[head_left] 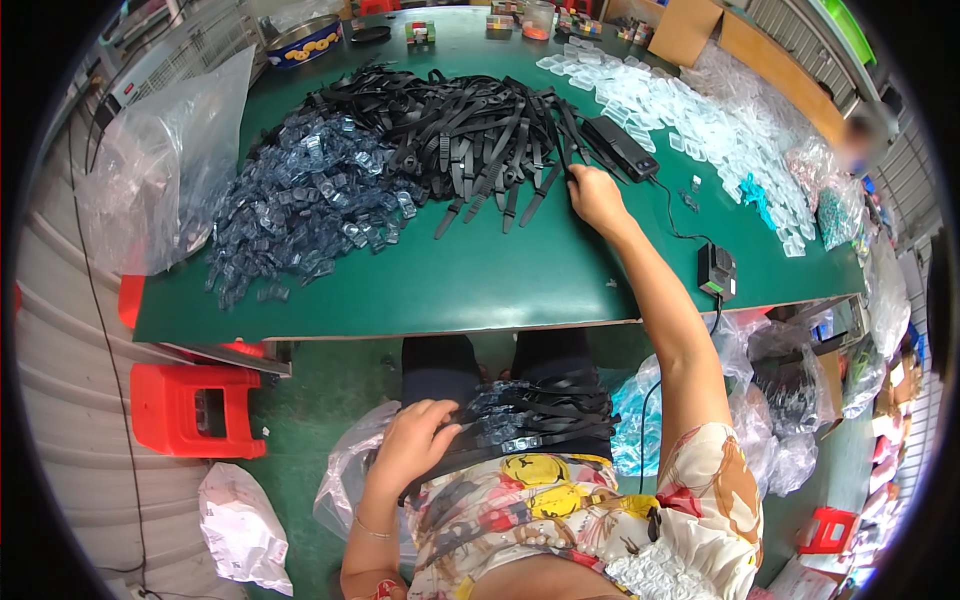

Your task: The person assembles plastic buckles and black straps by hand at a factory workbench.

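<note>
Right hand at the strap pile, left hand on the lap bundle.

The black straps [480, 140] lay heaped on the green table [480, 285], their long axes mostly running toward the person. The right hand [597, 198] pinched one strap at the pile's edge; the left hand [415, 445] rested with loosely curled fingers on the finished straps [540, 415] across the lap. A clear plastic bag [160, 170] stood at the left, and a round blue tin [303, 43] at the far edge.

right hand [597, 197] on black straps [470, 135]

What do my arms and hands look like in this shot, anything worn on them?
Both forearms are bare, no gloves. The left hand has a thin bracelet at the wrist. The right hand shows nothing worn. A short frilly sleeve of a colourful patterned top covers the right upper arm.
</note>
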Available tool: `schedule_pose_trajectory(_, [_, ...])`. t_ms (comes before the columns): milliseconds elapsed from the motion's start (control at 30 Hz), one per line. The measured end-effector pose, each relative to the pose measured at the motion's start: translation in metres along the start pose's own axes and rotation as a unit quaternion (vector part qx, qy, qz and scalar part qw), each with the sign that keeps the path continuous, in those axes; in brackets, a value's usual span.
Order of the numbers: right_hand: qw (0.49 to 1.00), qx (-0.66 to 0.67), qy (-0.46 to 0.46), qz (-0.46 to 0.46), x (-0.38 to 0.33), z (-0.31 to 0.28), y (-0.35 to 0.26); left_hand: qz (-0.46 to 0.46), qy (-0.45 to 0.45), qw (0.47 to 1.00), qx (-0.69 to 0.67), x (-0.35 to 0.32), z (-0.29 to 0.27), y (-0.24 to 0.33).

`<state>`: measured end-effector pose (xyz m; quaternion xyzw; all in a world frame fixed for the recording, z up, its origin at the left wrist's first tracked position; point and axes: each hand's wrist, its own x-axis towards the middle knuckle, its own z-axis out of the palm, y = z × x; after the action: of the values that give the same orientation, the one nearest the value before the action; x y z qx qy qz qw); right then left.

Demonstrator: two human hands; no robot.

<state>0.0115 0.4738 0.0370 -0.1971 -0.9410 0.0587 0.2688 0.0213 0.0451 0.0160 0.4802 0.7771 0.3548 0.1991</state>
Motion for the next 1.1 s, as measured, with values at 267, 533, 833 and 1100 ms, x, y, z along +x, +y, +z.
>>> schedule_pose_trajectory(267, [0.99,0.089,-0.099,-0.051,-0.085,-0.068,-0.116,0.085,0.165,0.976,-0.116,0.062,0.002,0.022])
schedule_pose_trajectory(533, [0.901,0.366,-0.198,-0.126,-0.117,-0.086,-0.171,0.121,0.193,0.962,-0.15,0.102,0.008,0.034])
schedule_pose_trajectory(833, [0.865,0.425,-0.142,-0.225,-0.096,-0.052,-0.172,0.076,0.169,0.927,-0.327,0.093,0.003,0.021])
schedule_pose_trajectory(1100, [0.787,0.601,-0.11,-0.089,-0.101,-0.031,-0.189,0.0,0.097,0.862,-0.498,0.095,-0.015,0.014])
